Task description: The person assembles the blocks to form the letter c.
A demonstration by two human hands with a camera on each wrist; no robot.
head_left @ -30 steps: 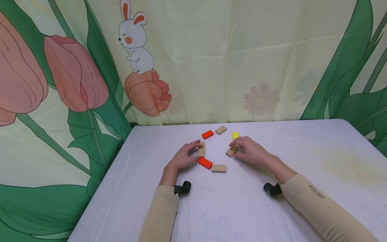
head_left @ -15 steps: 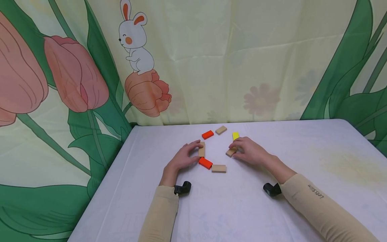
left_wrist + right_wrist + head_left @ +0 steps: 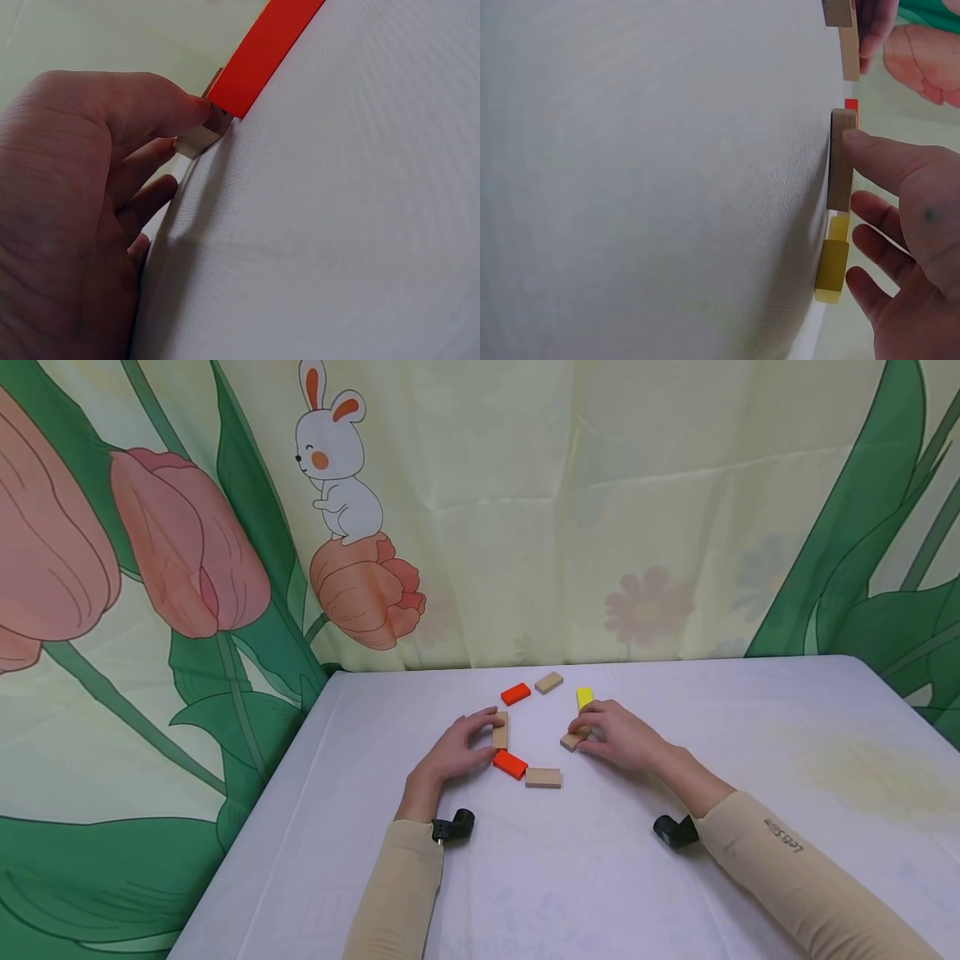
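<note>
On the left of a loose ring of blocks, my left hand [image 3: 459,750] pinches a plain wooden block [image 3: 500,732] lengthwise, thumb at the near end and a finger at the far end. A red block [image 3: 511,765] touches that near end; in the left wrist view the red block [image 3: 262,56] sits right by the thumb. Across the ring, my right hand [image 3: 622,735] holds another plain wooden block [image 3: 572,740] flat on the table, its thumb on the near side in the right wrist view. A yellow block [image 3: 584,697] lies just beyond, partly hidden by the fingers.
Nearest me lies a plain wooden block [image 3: 543,778] beside the near red block. At the far side are a second red block [image 3: 515,694] and a wooden block [image 3: 549,682]. A white cloth covers the table [image 3: 555,877]; a printed curtain [image 3: 525,527] hangs behind it.
</note>
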